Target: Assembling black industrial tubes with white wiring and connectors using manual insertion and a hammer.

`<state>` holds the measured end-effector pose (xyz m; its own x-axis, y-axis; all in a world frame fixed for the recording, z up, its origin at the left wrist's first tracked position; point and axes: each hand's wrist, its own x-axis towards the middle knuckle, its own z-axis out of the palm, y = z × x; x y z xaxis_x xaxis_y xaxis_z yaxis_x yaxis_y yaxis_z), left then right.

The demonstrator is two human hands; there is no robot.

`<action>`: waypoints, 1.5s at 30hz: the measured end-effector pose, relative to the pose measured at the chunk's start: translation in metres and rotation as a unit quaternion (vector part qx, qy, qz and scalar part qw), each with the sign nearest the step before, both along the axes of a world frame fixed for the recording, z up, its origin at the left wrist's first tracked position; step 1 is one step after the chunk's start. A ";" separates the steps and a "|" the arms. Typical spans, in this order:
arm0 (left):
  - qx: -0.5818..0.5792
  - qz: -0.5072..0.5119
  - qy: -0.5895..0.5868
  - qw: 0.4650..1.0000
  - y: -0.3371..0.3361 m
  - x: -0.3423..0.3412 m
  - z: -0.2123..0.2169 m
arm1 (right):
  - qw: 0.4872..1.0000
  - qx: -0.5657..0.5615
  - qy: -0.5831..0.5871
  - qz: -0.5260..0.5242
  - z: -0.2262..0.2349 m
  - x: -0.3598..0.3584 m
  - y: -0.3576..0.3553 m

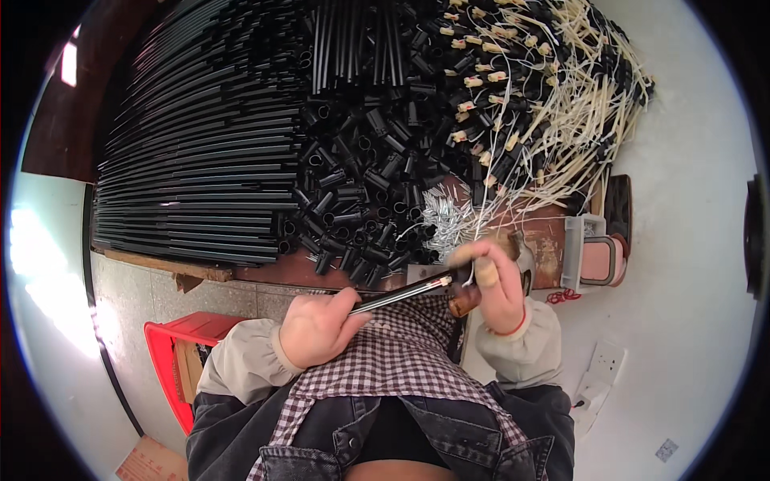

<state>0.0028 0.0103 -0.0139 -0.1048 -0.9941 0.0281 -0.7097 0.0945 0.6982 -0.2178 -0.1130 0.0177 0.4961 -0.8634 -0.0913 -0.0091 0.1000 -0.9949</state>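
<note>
My left hand (319,327) is closed around a slim black tube (393,298), thumb along its upper side. The tube slants up to the right, and a small cream-and-red piece (441,282) shows near its far end. At that end my right hand (499,284) is closed, its fingers bent over a small dark fitting (460,276) with a white wire. The fingers partly hide this fitting, and whether it touches the tube I cannot tell. Just beyond the right hand lies a heap of small silvery metal pins (446,215).
Long black tubes (192,168) are stacked at the left of the table. Short black clip-like sleeves (341,192) lie mid-table, with wired fittings (553,104) piled at far right. A clear plastic box (573,252) stands at right, a red crate (160,353) below left.
</note>
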 end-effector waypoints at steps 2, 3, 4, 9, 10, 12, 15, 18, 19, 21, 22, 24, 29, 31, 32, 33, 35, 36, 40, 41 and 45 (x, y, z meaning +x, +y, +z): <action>-0.003 -0.024 -0.008 1.000 -0.004 -0.005 0.007 | 0.994 0.094 -0.049 -0.006 0.004 -0.001 0.010; 0.006 -0.038 -0.013 0.999 -0.004 -0.007 0.012 | 0.999 0.016 -0.034 -0.024 0.000 -0.003 0.012; 0.014 -0.051 -0.019 0.998 -0.003 -0.009 0.017 | 0.997 -0.061 -0.019 -0.041 -0.006 -0.004 0.013; 0.051 -0.103 0.005 0.993 -0.004 -0.014 0.014 | 0.949 -0.291 0.116 -0.043 -0.003 0.000 0.023; 0.062 -0.114 0.022 0.991 -0.004 -0.015 0.010 | 0.930 -0.327 0.166 -0.026 0.001 0.003 0.025; 0.070 -0.125 0.040 0.989 -0.004 -0.016 -0.001 | 0.923 -0.335 0.187 -0.005 -0.005 0.008 0.023; 0.056 -0.049 -0.010 0.997 -0.001 -0.016 -0.028 | 0.936 -0.307 0.172 -0.035 -0.034 0.006 -0.001; 0.044 -0.015 -0.033 0.998 0.005 -0.010 -0.029 | 0.799 -0.426 0.423 -0.041 -0.037 -0.002 -0.038; 0.035 -0.012 -0.040 0.999 0.006 -0.008 -0.024 | 0.798 -0.426 0.425 -0.044 -0.043 -0.001 -0.044; 0.015 -0.007 -0.053 0.998 0.006 -0.005 -0.014 | 0.767 -0.468 0.439 0.023 -0.063 -0.002 -0.051; 0.015 -0.002 -0.054 0.998 0.007 -0.004 -0.009 | 0.767 -0.471 0.435 0.026 -0.066 0.000 -0.052; -0.004 0.019 -0.101 0.995 0.008 -0.004 0.002 | 0.778 -0.473 0.413 0.036 -0.070 -0.001 -0.056; -0.021 0.029 -0.157 0.987 -0.004 -0.020 -0.009 | 0.805 -0.451 0.383 0.034 -0.059 -0.012 -0.058; -0.020 0.015 -0.163 0.986 -0.008 -0.025 -0.018 | 0.821 -0.426 0.379 0.020 -0.053 -0.019 -0.049; -0.021 0.011 -0.161 0.987 -0.010 -0.026 -0.018 | 0.821 -0.424 0.383 0.017 -0.052 -0.024 -0.048; -0.019 0.008 -0.156 0.988 -0.012 -0.025 -0.017 | 0.849 -0.376 0.371 0.022 -0.053 -0.029 -0.046; -0.014 0.003 -0.145 0.989 -0.014 -0.023 -0.014 | 0.898 -0.276 0.341 0.031 -0.054 -0.037 -0.042; -0.012 0.002 -0.140 0.990 -0.015 -0.023 -0.014 | 0.918 -0.225 0.324 0.035 -0.054 -0.040 -0.039; 0.002 -0.003 -0.153 0.988 -0.014 -0.024 -0.016 | 0.995 0.011 0.092 -0.030 -0.036 -0.033 -0.018; 0.006 -0.004 -0.157 0.988 -0.013 -0.024 -0.016 | 0.994 0.090 0.011 -0.053 -0.034 -0.031 -0.013; 0.010 -0.009 -0.171 0.985 -0.017 -0.025 -0.006 | 0.995 -0.042 0.078 -0.043 -0.041 -0.030 0.002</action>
<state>-0.0220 -0.0071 -0.0196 -0.1222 -0.9920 -0.0318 -0.9020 0.0977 0.4204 -0.2478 -0.1113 -0.0229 0.4058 -0.9098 -0.0872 -0.1593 0.0235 -0.9869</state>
